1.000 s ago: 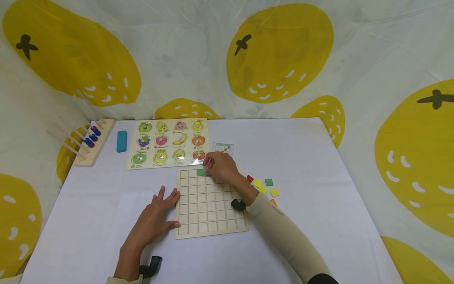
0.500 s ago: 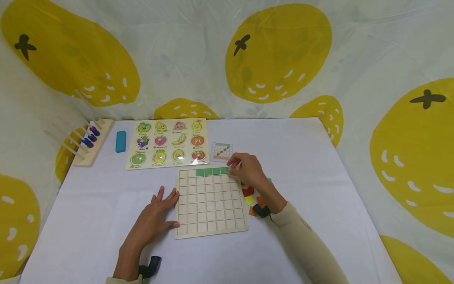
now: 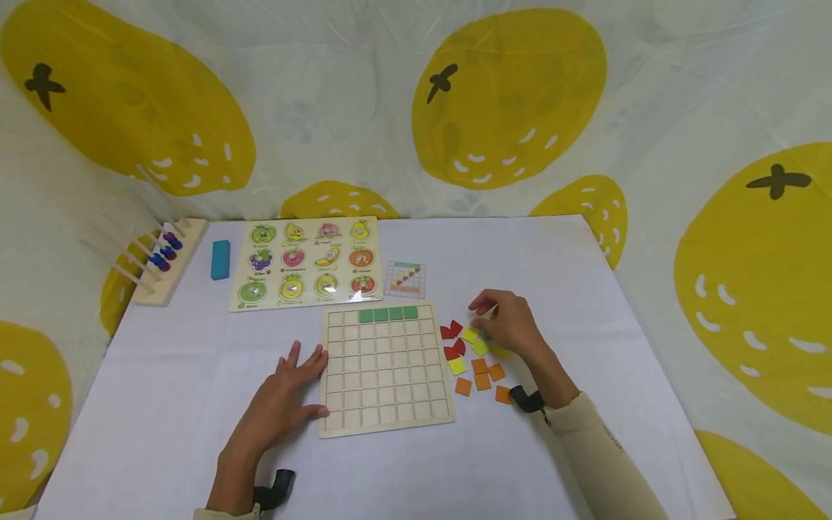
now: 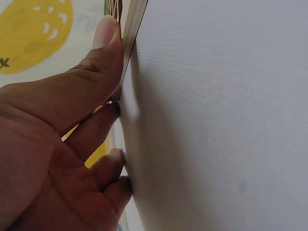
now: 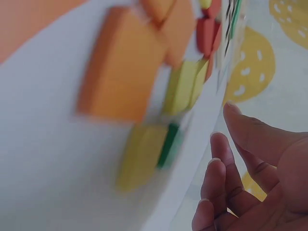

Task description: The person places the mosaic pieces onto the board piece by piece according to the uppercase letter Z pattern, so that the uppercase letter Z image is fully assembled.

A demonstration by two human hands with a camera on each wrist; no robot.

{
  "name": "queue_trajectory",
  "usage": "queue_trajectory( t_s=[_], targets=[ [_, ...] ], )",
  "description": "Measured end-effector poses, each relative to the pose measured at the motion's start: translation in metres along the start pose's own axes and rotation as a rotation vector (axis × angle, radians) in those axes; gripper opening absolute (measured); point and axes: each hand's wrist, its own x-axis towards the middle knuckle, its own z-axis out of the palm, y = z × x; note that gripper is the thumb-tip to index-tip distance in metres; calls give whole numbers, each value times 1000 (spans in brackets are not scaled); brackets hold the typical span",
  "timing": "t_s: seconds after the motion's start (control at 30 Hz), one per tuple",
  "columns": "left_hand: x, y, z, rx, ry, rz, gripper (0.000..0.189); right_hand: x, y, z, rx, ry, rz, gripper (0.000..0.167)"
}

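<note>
A wooden grid board (image 3: 388, 393) lies on the white table, with several green square tiles (image 3: 388, 314) side by side in its top row. My left hand (image 3: 279, 397) rests at the board's left edge, fingers spread; in the left wrist view the thumb (image 4: 108, 48) touches the board's edge. Over the loose pieces on the right hovers my right hand (image 3: 513, 325), its fingers loosely bent and nothing between them in the right wrist view. Below it are yellow squares (image 3: 479, 348) and a green tile (image 5: 168, 147). Red curved pieces (image 3: 451, 352) and orange squares (image 3: 482, 380) lie beside the board.
A small printed pattern card (image 3: 406, 279) lies behind the board. To its left are a fruit picture puzzle (image 3: 312, 276) and a blue block (image 3: 220, 260). A wooden peg stand (image 3: 170, 278) with dark beads is at the far left. Patterned cloth (image 3: 507, 101) hangs behind.
My right hand has moved from the board's top row right to the loose pieces, uncovering the row of green tiles and the pattern card. The left hand stays at the board's edge.
</note>
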Motion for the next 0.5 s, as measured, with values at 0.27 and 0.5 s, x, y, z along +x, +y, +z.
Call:
queue_trajectory(
  t_s=[0.27, 0.5],
  targets=[
    [-1, 1, -1, -2, -2, 1, 105, -10, 23, -9, -65, -41, 101, 24],
    [0, 1, -1, -5, 0, 4, 105, -13, 27, -13, -92, -85, 141, 25]
  ],
)
